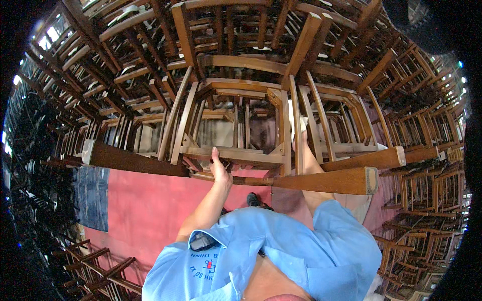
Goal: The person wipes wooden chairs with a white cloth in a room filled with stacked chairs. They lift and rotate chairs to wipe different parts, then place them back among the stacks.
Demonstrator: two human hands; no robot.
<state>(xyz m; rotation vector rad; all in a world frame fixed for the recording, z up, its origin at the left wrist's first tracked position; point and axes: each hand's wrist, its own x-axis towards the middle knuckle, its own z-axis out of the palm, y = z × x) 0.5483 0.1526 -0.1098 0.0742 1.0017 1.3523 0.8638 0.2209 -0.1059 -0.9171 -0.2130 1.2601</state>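
Note:
In front of me a brown wooden chair frame (231,154) lies tipped over, its seat opening facing up and its legs pointing upward in the picture. My left hand (220,172) is closed round the near rail, thumb on top, with the fingers hidden beneath. My right hand (303,142) reaches in between the wooden bars on the right side of the frame. At its fingers is a white piece (297,119), like cloth or paper; slats partly cover the hand. A long, wide wooden leg (326,181) crosses in front of my right forearm.
Stacked chair frames (241,62) rise beyond, with more on the right (427,190) and at lower left (103,268). A second frame (346,148) adjoins on the right. Pinkish-red sheeting (150,210) covers the floor beside a dark blue strip (94,195).

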